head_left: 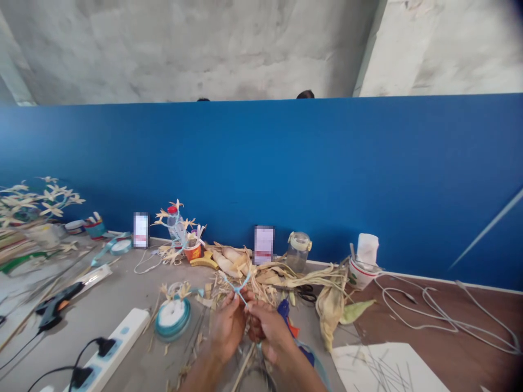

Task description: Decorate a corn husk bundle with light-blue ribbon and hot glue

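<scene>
My left hand (pixel 229 325) is closed, its thumb and fingers pinching a light-blue wrapped stem (pixel 237 288) that forks at the top. Close beside it, my right hand (pixel 270 328) is closed too, fingers curled on the same stem just below the fork. Behind my fingers lie dry corn husks (pixel 235 260) and shredded strips. A teal ribbon spool (pixel 173 320) lies left of my hands. To the right, a blue glue gun (pixel 284 311) with an orange part is half hidden by my right hand.
A white power strip (pixel 118 345) and a black glue gun (pixel 61 305) lie on the left. Husk flowers (pixel 53 198) stand at far left. Along the blue partition (pixel 261 163) are phones, a glass jar (pixel 298 251) and a paper cup (pixel 362 272). Thin wires lie on white paper (pixel 384 370).
</scene>
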The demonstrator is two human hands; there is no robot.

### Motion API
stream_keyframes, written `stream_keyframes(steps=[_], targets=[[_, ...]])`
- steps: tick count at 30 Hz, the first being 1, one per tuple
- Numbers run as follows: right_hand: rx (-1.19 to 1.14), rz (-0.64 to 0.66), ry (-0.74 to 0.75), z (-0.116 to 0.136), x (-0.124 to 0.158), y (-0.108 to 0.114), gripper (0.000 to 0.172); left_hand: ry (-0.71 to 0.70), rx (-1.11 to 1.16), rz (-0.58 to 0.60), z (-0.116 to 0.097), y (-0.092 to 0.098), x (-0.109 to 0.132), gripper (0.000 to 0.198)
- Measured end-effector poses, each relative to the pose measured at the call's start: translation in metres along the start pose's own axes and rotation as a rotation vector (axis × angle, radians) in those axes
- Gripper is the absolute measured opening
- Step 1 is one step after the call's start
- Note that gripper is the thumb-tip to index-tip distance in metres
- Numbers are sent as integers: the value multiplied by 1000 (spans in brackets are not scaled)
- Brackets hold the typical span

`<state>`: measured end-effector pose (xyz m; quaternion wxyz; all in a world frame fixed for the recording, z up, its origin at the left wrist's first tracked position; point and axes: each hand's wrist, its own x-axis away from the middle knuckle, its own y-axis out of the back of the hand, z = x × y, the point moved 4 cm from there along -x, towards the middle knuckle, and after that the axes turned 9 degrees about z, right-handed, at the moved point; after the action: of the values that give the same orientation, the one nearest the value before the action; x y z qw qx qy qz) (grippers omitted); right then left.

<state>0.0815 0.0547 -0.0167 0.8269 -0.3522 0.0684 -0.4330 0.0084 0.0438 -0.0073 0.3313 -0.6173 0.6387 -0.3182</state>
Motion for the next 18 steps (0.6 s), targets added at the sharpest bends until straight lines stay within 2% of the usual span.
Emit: stream_keyframes(steps=[5, 8, 12, 18], targets=[[412, -312, 365, 28, 12, 2, 17, -11, -79, -15, 7, 3, 1, 20], [703, -407, 488, 37, 23, 0, 18, -55, -148, -77, 9, 5, 4, 17], [928, -439, 495, 36, 28, -3, 21, -65, -232, -87, 9, 3, 7, 18], [1010, -425, 480, 31, 25, -5, 21, -59, -234, -107, 6, 0, 8, 19]])
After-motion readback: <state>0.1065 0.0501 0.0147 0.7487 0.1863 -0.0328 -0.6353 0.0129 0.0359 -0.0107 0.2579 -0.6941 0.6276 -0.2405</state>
